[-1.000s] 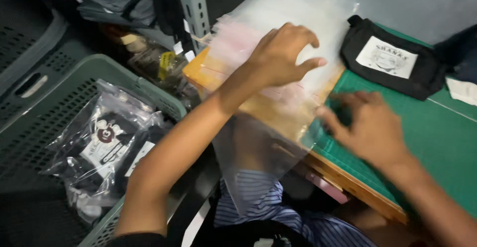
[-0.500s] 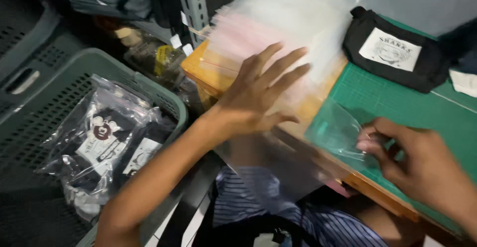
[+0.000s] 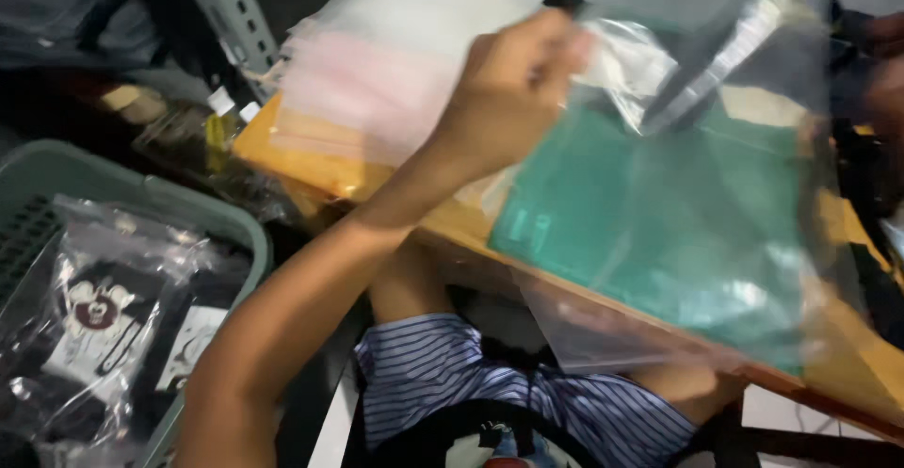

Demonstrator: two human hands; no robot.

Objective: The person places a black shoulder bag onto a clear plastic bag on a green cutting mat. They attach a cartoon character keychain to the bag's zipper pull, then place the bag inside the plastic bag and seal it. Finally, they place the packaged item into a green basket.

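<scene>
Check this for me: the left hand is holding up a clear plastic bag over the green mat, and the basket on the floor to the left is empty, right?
Not quite. The head view shows the basket holds bagged dark items, so it is not empty. The rest stands: the left hand grips a clear plastic bag raised over the green mat.

1. The plastic bag is see-through and shiny, so the mat shows through it.
2. The cutting mat is teal green.
3. The bench edge is orange-yellow wood.
4. The stack of bags looks milky pink-white.
5. The shorts are blue-and-white striped.
6. The basket is grey-green, holding black pouches with white labels.
</scene>
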